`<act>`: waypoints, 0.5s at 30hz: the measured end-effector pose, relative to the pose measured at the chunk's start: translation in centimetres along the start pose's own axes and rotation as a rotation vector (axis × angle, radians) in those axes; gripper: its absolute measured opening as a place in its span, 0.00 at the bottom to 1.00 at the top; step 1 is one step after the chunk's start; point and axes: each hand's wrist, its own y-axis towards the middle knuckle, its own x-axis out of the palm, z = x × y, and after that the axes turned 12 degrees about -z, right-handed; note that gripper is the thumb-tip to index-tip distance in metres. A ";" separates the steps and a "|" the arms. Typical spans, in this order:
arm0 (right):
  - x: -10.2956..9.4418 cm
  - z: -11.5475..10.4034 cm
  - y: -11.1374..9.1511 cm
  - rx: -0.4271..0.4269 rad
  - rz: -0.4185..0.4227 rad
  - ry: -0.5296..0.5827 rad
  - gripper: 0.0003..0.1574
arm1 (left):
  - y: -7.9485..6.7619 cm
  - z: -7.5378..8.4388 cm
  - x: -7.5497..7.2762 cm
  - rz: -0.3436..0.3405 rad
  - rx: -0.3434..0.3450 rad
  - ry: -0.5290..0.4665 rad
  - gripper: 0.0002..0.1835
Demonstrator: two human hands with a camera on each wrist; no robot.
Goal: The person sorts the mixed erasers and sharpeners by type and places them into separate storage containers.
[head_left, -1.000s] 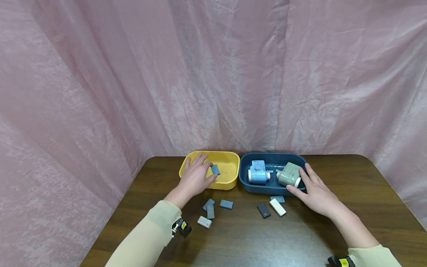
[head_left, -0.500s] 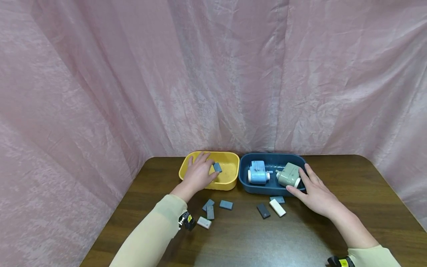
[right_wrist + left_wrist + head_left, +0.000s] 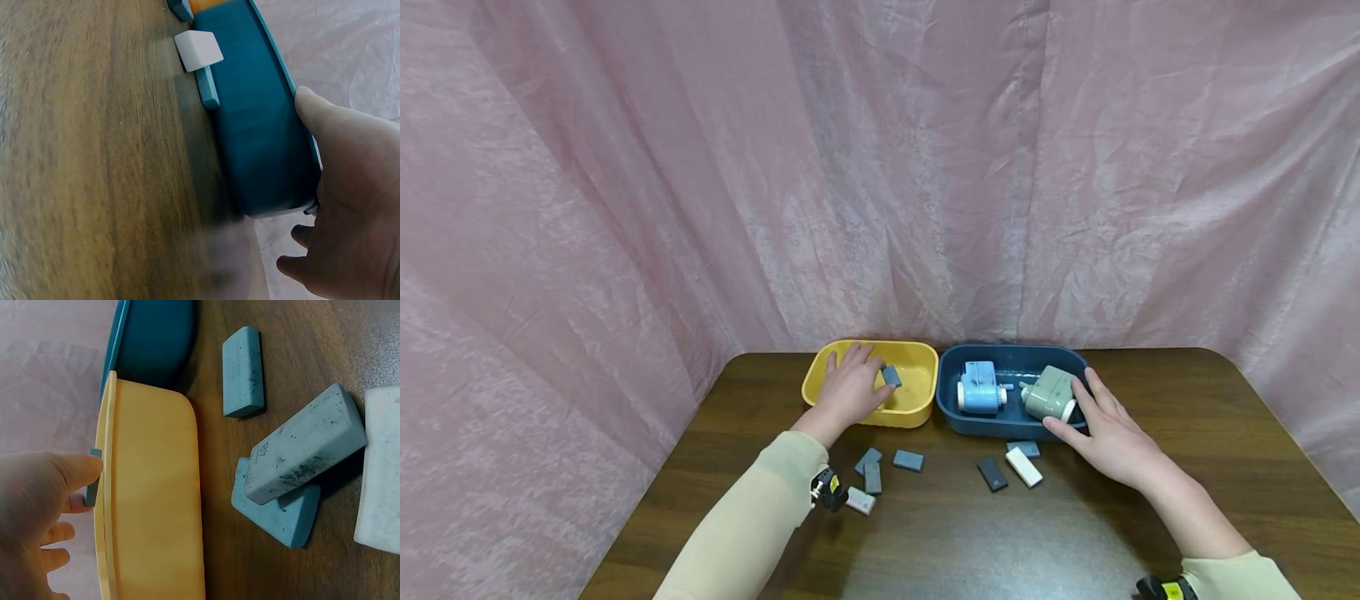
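My left hand [image 3: 847,393] is over the yellow tray [image 3: 917,414], pinching a blue-grey eraser [image 3: 891,376] between thumb and fingers. In the left wrist view that eraser [image 3: 94,478] shows edge-on beside the tray's rim. At the right end of the blue tray [image 3: 992,427], my right hand [image 3: 1112,442] rests with its fingers spread and the thumb on the near rim. Its index finger lies close to a green crank pencil sharpener [image 3: 1049,390]; whether they touch, I cannot tell. A light-blue sharpener [image 3: 981,390] lies left of the green one.
Before the yellow tray lie a blue eraser [image 3: 909,460], a grey "4B" eraser [image 3: 306,447] leaning on a blue one [image 3: 281,506], and a white one [image 3: 861,501]. A dark eraser [image 3: 992,473], a white one [image 3: 1024,467] and a blue one [image 3: 1026,448] lie before the blue tray.
With the eraser between its fingers, my left hand has shifted slightly to the right over the yellow tray, and its forearm has swung right. The right hand stays in place.
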 end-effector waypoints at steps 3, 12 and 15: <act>0.0 -0.1 0.0 0.004 -0.005 0.001 0.68 | 0.2 0.0 0.1 -0.012 -0.004 -0.013 0.24; -0.1 -0.3 0.0 0.009 -0.008 -0.002 0.68 | 0.4 -0.2 0.0 -0.033 -0.017 -0.014 0.26; -0.1 -0.3 0.0 0.008 -0.008 -0.002 0.67 | 0.4 -0.3 0.0 -0.040 -0.023 -0.027 0.28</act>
